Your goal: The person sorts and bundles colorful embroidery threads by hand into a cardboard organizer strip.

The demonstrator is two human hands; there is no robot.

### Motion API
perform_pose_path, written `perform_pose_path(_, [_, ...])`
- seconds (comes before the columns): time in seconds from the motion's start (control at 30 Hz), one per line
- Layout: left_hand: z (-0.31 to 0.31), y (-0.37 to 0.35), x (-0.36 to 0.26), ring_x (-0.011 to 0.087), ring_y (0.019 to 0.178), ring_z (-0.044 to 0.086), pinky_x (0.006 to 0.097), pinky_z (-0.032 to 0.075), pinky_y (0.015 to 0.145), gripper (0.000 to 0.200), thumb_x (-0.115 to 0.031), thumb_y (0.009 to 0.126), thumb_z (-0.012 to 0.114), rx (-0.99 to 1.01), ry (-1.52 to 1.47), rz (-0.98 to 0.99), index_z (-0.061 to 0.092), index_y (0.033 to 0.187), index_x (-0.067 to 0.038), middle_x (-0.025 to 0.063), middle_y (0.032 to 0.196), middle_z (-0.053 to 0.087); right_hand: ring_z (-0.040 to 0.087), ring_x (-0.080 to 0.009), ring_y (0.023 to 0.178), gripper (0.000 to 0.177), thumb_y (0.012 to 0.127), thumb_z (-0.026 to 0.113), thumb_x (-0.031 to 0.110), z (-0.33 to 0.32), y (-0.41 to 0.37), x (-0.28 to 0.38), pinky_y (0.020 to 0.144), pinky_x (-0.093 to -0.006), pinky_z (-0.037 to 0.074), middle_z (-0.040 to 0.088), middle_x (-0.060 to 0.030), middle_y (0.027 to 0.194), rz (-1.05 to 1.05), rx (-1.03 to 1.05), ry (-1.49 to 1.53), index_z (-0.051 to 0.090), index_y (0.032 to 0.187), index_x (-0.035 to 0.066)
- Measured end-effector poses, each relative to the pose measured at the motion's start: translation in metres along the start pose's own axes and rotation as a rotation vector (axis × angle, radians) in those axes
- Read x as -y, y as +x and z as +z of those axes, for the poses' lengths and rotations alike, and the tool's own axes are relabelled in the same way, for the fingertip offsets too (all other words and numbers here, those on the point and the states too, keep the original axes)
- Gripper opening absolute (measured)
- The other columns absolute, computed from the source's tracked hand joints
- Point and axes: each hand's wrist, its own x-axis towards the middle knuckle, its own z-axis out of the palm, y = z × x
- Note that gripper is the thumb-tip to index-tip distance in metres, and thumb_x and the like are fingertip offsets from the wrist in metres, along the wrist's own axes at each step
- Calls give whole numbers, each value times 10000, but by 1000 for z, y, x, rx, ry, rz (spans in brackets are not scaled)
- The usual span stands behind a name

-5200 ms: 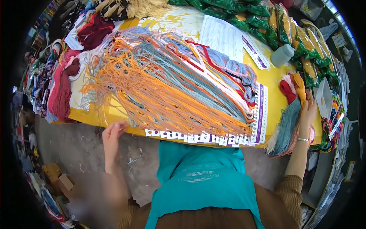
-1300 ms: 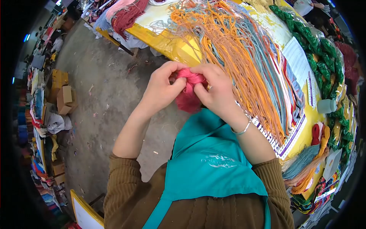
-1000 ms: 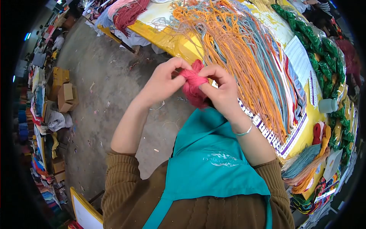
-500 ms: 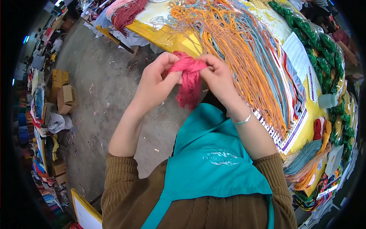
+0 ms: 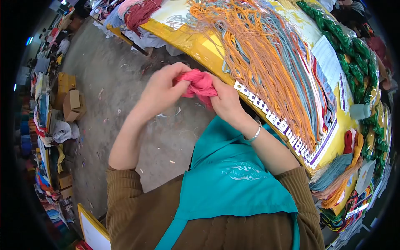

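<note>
A knotted bundle of pink yarn [image 5: 199, 83] hangs between my hands, in front of the yellow table edge and over the floor. My left hand [image 5: 164, 88] is closed round its left side, fingers and thumb pinching the strands. On the right side my right hand [image 5: 226, 100] grips the bundle, a silver bangle on the wrist. Orange, brown and grey-blue yarns [image 5: 258, 62] lie in long rows on the table beside my right hand. Along their near ends runs a strip of white punched cards [image 5: 273, 119].
Dark red yarn [image 5: 143, 16] lies at the table's far left corner. Green bundles in clear wrap [image 5: 354, 54], a pale green cup [image 5: 359, 111] and a grey-blue skein [image 5: 333, 171] are on the right. Cardboard boxes [image 5: 73, 104] stand left on the floor.
The pink yarn is gathered into a more compact knot, its hanging tail shorter. My left hand has moved slightly left, and my right hand has come lower and closer to my body.
</note>
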Motion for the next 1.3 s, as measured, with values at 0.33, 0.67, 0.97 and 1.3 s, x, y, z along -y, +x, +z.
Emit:
perform_pose_path(0.33, [-99, 3, 20, 77, 683, 491, 226, 441, 675, 320, -47, 931, 506, -595, -396, 211, 556, 1224, 73, -17, 760, 517, 622, -411, 941, 358, 849, 500, 112, -10, -27, -26, 838, -505, 483, 679, -201, 958, 192, 337, -135, 629, 1183, 118])
perform_pose_path(0.67, [-93, -2, -2, 61, 715, 549, 229, 490, 741, 349, -34, 909, 499, -360, 80, 230, 587, 1246, -8, 33, 911, 649, 454, -342, 1296, 671, 812, 636, 177, -10, -22, -27, 1078, -403, 367, 475, -206, 1390, -40, 286, -71, 395, 1427, 60])
perform_pose_path(0.97, [-40, 5, -35, 115, 973, 598, 258, 473, 877, 356, 3, 867, 568, 32, 319, 323, 588, 1223, 5, 72, 1090, 648, 640, -141, 695, 354, 831, 624, 181, -6, 59, 37, 587, -304, 524, 672, -66, 790, -156, 175, 400, 613, 1135, 1])
perform_pose_path(1.3, [-58, 4, 38, 74, 485, 505, 234, 430, 534, 460, -248, 858, 684, 405, -293, -118, 586, 1222, 15, 2, 603, 574, 496, -100, 663, 255, 913, 621, 200, -63, 85, 83, 609, -277, 465, 563, -5, 765, 224, 106, 1359, 591, 1140, 89])
